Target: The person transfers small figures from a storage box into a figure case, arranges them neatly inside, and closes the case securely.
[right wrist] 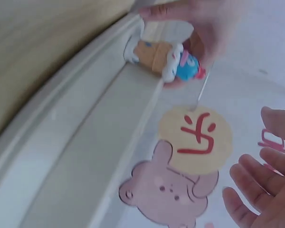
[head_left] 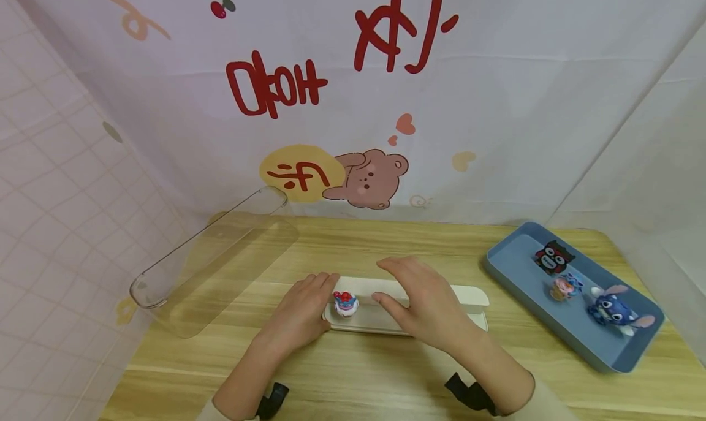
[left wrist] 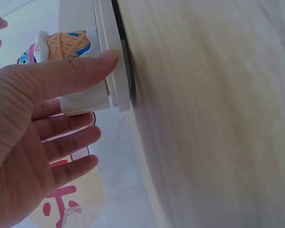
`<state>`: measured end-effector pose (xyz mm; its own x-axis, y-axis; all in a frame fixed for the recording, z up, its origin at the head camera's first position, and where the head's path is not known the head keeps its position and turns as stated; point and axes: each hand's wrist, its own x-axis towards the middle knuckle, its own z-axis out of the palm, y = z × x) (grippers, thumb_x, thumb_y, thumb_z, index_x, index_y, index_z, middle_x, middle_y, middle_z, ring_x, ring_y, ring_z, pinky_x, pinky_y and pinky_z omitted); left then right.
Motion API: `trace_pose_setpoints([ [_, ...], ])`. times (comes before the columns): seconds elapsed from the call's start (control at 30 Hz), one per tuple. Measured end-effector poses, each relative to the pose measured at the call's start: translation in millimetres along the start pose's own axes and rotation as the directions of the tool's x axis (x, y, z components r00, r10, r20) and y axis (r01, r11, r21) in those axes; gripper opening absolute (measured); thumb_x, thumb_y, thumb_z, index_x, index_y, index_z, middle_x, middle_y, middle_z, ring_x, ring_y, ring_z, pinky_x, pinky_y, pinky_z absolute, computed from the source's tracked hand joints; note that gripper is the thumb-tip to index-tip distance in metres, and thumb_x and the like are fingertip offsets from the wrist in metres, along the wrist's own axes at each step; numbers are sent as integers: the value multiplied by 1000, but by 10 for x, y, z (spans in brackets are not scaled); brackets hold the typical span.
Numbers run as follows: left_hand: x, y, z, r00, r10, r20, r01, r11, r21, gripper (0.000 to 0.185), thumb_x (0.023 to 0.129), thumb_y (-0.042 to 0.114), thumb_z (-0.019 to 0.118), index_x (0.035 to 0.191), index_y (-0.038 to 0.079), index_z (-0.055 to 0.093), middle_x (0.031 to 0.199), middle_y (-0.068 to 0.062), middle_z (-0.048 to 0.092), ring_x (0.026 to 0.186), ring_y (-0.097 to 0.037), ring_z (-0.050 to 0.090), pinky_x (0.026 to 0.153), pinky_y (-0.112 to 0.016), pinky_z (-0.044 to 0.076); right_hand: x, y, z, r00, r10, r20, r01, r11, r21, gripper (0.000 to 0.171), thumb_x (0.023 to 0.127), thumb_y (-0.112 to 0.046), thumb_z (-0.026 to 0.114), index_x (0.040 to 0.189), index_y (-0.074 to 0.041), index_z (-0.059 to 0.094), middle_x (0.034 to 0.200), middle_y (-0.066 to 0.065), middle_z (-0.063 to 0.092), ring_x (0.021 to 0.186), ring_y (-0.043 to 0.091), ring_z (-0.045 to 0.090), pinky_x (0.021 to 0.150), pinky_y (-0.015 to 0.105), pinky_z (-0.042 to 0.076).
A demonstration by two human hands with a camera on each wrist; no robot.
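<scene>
On bench (head_left: 353,372), small ice-cream figure (head_left: 345,303) standing on white tray (head_left: 469,298). Left hand (head_left: 300,317) flat, thumb against tray end; right hand (head_left: 425,301) hovering, fingers spread. Probably light, hard, top-heavy: best pinched by cone sides.

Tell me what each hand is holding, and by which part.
Nothing is gripped. The left hand, fingers straight, presses its thumb against the white tray's end; the right hand hovers open.

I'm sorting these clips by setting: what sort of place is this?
Probably a staged tabletop booth: a wooden table enclosed by a cartoon bear backdrop, with small toy figures in a blue tray.
</scene>
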<state>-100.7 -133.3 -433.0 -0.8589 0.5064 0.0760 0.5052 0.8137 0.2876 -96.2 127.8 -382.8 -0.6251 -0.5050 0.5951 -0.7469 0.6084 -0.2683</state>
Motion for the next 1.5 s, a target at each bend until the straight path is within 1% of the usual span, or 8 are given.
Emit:
trace_pose_setpoints([
  [0.23,17,16,5,1000,8,-2,-8,1000,10,90,72,9,97,148,-3,51,137,-13,61,122,-30,58,105,-50,49,-123,201,-259,996,-20,-83,17,999,-40,53,105,-44,63,132,1,65,125,15,70,113,34,68,89,51,57],
  [0.47,4,10,-7,1000,-14,5,14,1000,1,90,73,8,96,149,-2,50,138,-14,61,124,-31,57,107,-51,48,-303,417,-586,991,57,-123,-68,994,-86,67,106,-57,51,137,2,64,133,18,67,116,38,64,95,53,47],
  [0.67,-5,3,-16,1000,-25,11,25,1000,-4,90,74,8,95,151,-2,49,140,-14,60,127,-33,56,108,-53,47,-522,604,-815,982,105,-158,-126,984,-127,74,104,-62,50,139,2,63,140,21,63,122,44,60,105,54,43],
  [0.87,-2,5,2,1000,-7,5,7,1000,-7,90,73,7,96,150,-2,50,138,-14,61,124,-32,57,106,-52,48,-766,799,-1054,969,186,-162,-211,966,-148,81,100,-66,56,139,4,62,146,25,58,128,53,53,111,69,36],
  [1.0,-4,7,6,1000,-4,4,4,1000,-6,90,73,7,96,150,-2,50,137,-13,61,123,-31,57,106,-51,49,-903,921,-1212,964,205,-167,-234,956,-176,82,98,-65,60,138,6,62,146,28,56,126,56,53,115,61,37],
  [1.17,-4,14,1,1000,-9,5,9,1000,-6,89,73,7,96,149,-3,50,138,-15,61,123,-33,57,106,-52,48,-1078,1023,-1354,948,246,-201,-285,938,-197,73,93,-49,76,140,5,62,146,30,56,124,59,53,120,51,36],
  [1.27,-5,19,1,1000,-11,2,11,1000,-8,88,72,6,96,148,-3,51,138,-15,61,123,-34,57,106,-53,48,-1181,1073,-1419,934,282,-220,-328,921,-212,71,89,-41,81,140,3,61,147,30,54,125,62,52,117,59,36],
  [1.5,-7,21,2,1000,-10,-4,10,1000,-3,89,72,6,96,149,-3,51,139,-15,61,124,-33,57,106,-53,48,-1398,1256,-1540,913,286,-292,-361,899,-248,94,88,-72,70,134,9,63,146,34,53,124,65,50,116,65,33],
])
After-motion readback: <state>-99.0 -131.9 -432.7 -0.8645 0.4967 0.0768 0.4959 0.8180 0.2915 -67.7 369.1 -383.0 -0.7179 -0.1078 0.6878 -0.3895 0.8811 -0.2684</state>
